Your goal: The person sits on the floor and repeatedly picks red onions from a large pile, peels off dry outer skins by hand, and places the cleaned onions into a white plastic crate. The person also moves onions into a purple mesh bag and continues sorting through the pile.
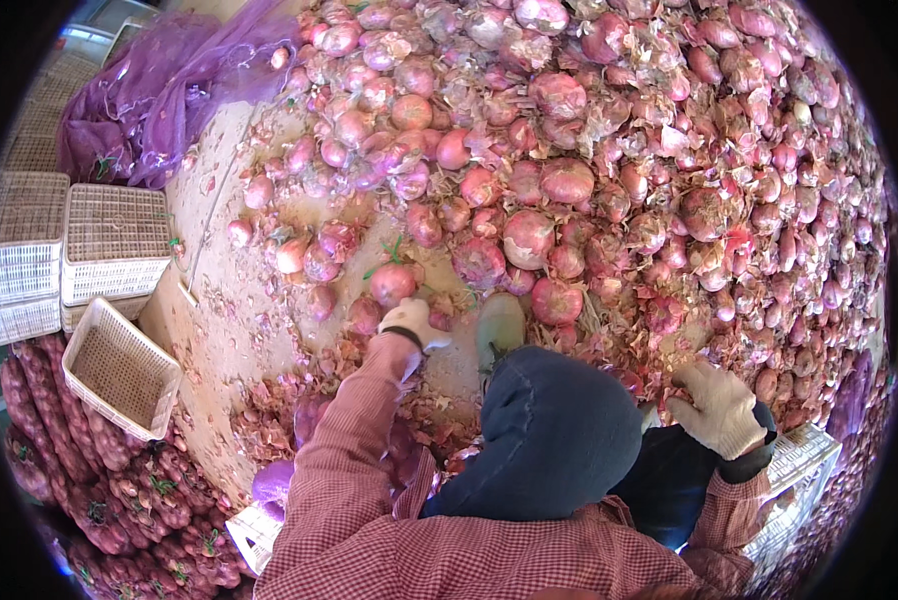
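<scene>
My left hand (411, 324), in a pale knit glove with a dark band at the wrist, reaches down to the floor among loose red onions. Its fingertips are at the lower edge of a round red onion (392, 285); whether they touch it I cannot tell. Between the spread thumb and fingers a small onion (440, 320) shows on the floor. Near my right knee is my right hand (719, 409), also gloved, its thumb and fingers apart and nothing visible in it. Loose onion skins (663, 367) lie just beyond that hand.
A deep heap of red onions (561, 180) spreads ahead and right. Purple mesh netting (156, 97) lies at upper left. Stacked white plastic crates (115, 232), a tilted crate (123, 371) and filled mesh sacks (141, 495) line the left. My boot (500, 326) stands before the heap.
</scene>
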The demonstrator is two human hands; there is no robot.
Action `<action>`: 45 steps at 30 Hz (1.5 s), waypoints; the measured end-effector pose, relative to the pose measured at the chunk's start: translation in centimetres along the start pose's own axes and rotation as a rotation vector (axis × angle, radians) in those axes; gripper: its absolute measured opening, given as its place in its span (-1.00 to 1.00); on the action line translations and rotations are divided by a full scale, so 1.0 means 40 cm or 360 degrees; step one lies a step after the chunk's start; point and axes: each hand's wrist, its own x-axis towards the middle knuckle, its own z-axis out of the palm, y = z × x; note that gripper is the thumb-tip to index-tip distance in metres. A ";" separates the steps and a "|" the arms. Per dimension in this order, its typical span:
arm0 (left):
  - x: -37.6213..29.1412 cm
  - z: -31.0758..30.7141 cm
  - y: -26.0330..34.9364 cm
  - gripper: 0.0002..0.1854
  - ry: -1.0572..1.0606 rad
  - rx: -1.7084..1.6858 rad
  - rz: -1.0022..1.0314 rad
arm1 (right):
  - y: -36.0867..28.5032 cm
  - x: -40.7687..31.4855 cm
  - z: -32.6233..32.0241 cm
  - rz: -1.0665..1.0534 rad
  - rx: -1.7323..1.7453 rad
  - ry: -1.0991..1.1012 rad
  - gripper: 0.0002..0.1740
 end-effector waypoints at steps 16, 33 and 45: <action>0.384 -0.271 0.239 0.17 0.0716 -0.1194 0.0017 | 0.008 0.005 -0.012 -0.0022 0.0055 0.0067 -0.69; 0.344 -0.139 0.206 0.28 0.0530 -0.1299 -0.0216 | -0.009 0.017 -0.014 0.0041 -0.0001 -0.0046 -0.62; 0.261 -0.049 0.160 -0.43 0.0694 -0.2926 0.0357 | -0.041 0.076 -0.003 -0.0179 0.0023 -0.0018 -0.65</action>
